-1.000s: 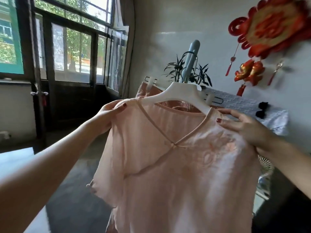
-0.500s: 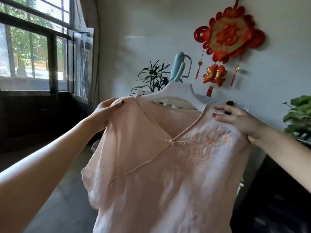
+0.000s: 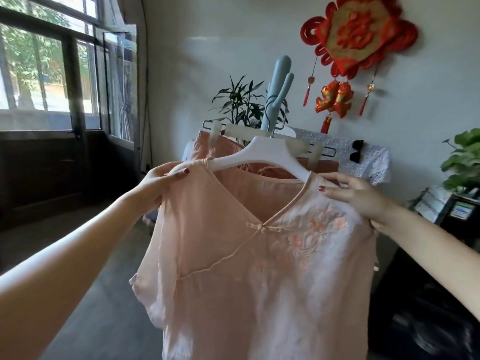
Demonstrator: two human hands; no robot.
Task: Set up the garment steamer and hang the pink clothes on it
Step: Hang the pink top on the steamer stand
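A pink blouse with flower embroidery hangs on a white hanger in front of me. The hanger's hook sits at the pale blue top of the garment steamer. My left hand pinches the blouse's left shoulder at the hanger's end. At the right shoulder, my right hand holds the fabric with thumb and fingers. Behind the blouse a second pink garment hangs from a clip hanger on the same steamer.
A red knot decoration hangs on the white wall. A leafy plant stands behind the steamer, another plant at the right edge. A lace-covered surface carries a black object. Windows and a dark door fill the left.
The view has swung right and nearer to the steamer. Both hands keep their hold on the blouse's shoulders, and the blouse stays on the hanger.
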